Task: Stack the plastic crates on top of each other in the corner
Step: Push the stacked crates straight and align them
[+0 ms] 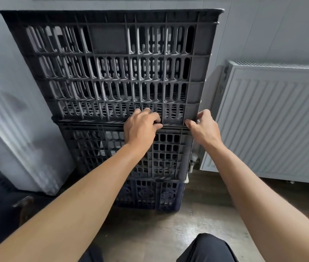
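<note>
**Stack of three crates, both grips on the top one**

I see the left grip (142,127) with its fingers curled into the slots of the lowest row in the front wall of the top crate (110,59), right of that wall's middle. The right grip (203,127) is closed round the same crate's lower right corner, with the thumb on the front face and the fingers wrapped round the side. Nearly all of the crate rises above and to the left of both grips. Only its bottom edge runs at their level.

Directly under the grips, the top crate's base meets the rim of the middle crate (168,152). I cannot tell whether it is fully seated. Below that, the bottom crate (149,193), dark blue, stands on the floor (202,214).

Edges and room: the stack backs onto the wall (263,31) beyond the grips. A white radiator (274,118) stands just to the right of the right grip, leaving a narrow gap beside the crate's corner. A pale upright panel (13,129) stands close to the left of the stack, well away from the left grip. Bare floor lies on the near side, below the forearms.

Count: three crates, two black and one blue; one radiator; two grips, both holding the top crate.
</note>
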Tool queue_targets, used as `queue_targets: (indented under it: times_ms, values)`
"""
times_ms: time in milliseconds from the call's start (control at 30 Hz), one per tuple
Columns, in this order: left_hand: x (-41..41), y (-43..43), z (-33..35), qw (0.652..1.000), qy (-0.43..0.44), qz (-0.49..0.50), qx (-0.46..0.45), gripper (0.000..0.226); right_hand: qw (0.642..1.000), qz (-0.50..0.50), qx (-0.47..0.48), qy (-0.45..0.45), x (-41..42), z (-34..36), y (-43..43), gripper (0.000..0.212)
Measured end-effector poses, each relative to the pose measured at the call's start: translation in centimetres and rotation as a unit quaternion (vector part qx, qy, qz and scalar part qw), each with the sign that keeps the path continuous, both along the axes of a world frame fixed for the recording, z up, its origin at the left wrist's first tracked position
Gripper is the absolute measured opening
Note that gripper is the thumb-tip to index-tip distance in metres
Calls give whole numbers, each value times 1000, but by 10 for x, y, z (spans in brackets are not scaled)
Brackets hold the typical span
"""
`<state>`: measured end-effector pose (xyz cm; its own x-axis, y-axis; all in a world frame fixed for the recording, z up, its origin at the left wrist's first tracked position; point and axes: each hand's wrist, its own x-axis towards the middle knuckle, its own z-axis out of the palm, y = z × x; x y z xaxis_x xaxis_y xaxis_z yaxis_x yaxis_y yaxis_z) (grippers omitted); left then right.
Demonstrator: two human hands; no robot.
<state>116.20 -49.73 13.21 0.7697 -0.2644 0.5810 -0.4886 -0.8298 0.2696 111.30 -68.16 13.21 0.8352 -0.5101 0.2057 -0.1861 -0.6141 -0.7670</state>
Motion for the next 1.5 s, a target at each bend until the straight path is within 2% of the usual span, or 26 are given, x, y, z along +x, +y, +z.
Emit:
queue_targets:
  times_ms: [267, 367, 433, 500, 600, 733, 833, 1033, 1167, 1500]
  values:
    - [11, -7, -4, 1000, -3, -6, -14, 19, 997, -3, 71, -26, 4, -1, -12, 40]
    - [11, -7, -13, 999, -39, -11, -12, 20, 996, -7, 81, -32, 6, -6, -15, 39]
    - [9, -8, -19, 998, -52, -8, -26, 19, 991, -5, 126, -42, 9, -10, -18, 37]
    - [10, -9, -23, 998, -56, -7, -29, 20, 975, 8, 215, -56, 12, -13, -19, 36]
    - [12, -9, -19, 998, -43, -39, 17, 25, 945, 11, 313, -94, 12, -19, -14, 33]
    - [13, -9, -6, 992, -74, -52, 83, 22, 933, -6, 337, -127, 12, -25, -9, 34]
    - [9, -10, -2, 989, -99, -48, 97, 14, 938, 4, 327, -117, 14, -24, -11, 38]
    - [5, -10, 0, 988, -106, -47, 101, 13, 976, 22, 203, -77, 19, -25, -19, 60]
    - [8, -10, -1, 991, -98, -30, 85, 21, 991, 24, 115, -56, 14, -19, -20, 48]
    - [0, -11, -11, 987, -128, -10, 98, 20, 988, 6, 131, -81, 14, -28, -21, 45]
